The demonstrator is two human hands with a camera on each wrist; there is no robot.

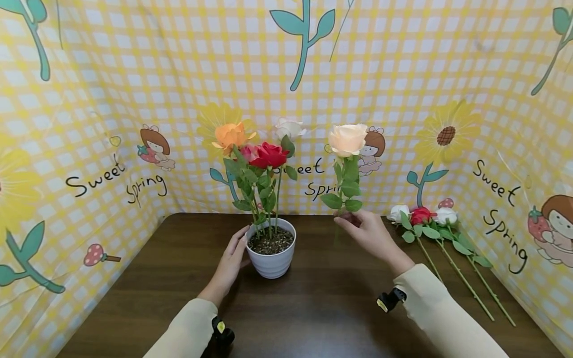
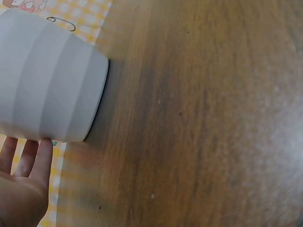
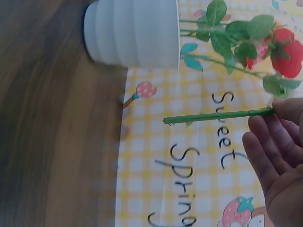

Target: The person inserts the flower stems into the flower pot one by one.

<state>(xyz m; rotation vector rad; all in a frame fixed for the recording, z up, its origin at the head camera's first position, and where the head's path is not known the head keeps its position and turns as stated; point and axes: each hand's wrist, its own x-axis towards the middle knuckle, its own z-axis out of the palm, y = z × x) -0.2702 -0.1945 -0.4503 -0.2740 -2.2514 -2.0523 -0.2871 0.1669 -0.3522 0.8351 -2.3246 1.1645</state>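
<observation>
A white ribbed flowerpot (image 1: 271, 261) filled with dark soil stands on the table, with an orange rose (image 1: 232, 136), a red rose (image 1: 268, 155), a pink rose and a white rose (image 1: 289, 128) upright in it. My left hand (image 1: 230, 261) rests against the pot's left side; its nearly straight fingertips touch the wall in the left wrist view. To the right of the pot, my right hand (image 1: 369, 236) pinches the stem of a peach rose (image 1: 347, 140), held upright. In the right wrist view the bare lower end of that green stem (image 3: 213, 117) points toward the table, apart from the pot.
Two white roses (image 1: 445, 216) and a red rose (image 1: 422, 216) lie at the table's right side, stems toward the front. A yellow checked cloth (image 1: 250, 59) surrounds the dark wooden table (image 1: 313, 318) at the back and sides.
</observation>
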